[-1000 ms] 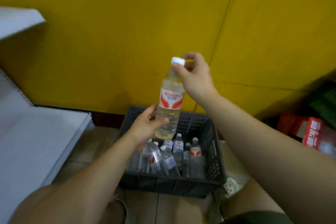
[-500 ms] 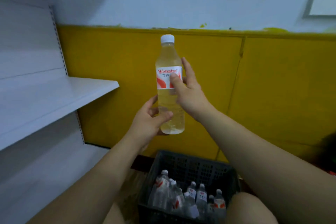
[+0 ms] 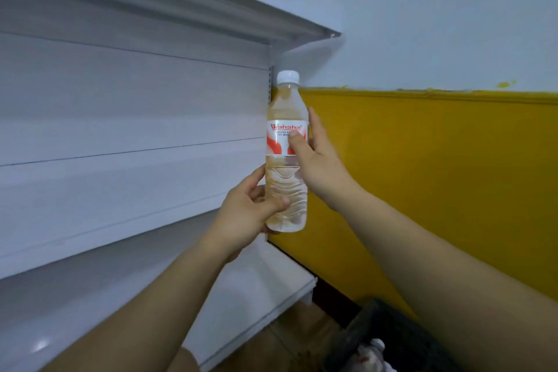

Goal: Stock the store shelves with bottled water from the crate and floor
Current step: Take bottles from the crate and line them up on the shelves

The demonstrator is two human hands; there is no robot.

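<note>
Bottle (image 3: pixel 286 178) of water, upright in both hands, in the air by the right end of the white shelves (image 3: pixel 90 305).
Left hand (image 3: pixel 244 217) grips its lower half, thumb across the front. Right hand (image 3: pixel 318 163) pinches the label between thumb and fingers. A dark crate (image 3: pixel 392 329) sits below on the right.

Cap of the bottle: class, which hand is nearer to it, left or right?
Right. The right hand grips the bottle at its label, just under the cap; the left hand holds the bottle's base, farther below.
</note>
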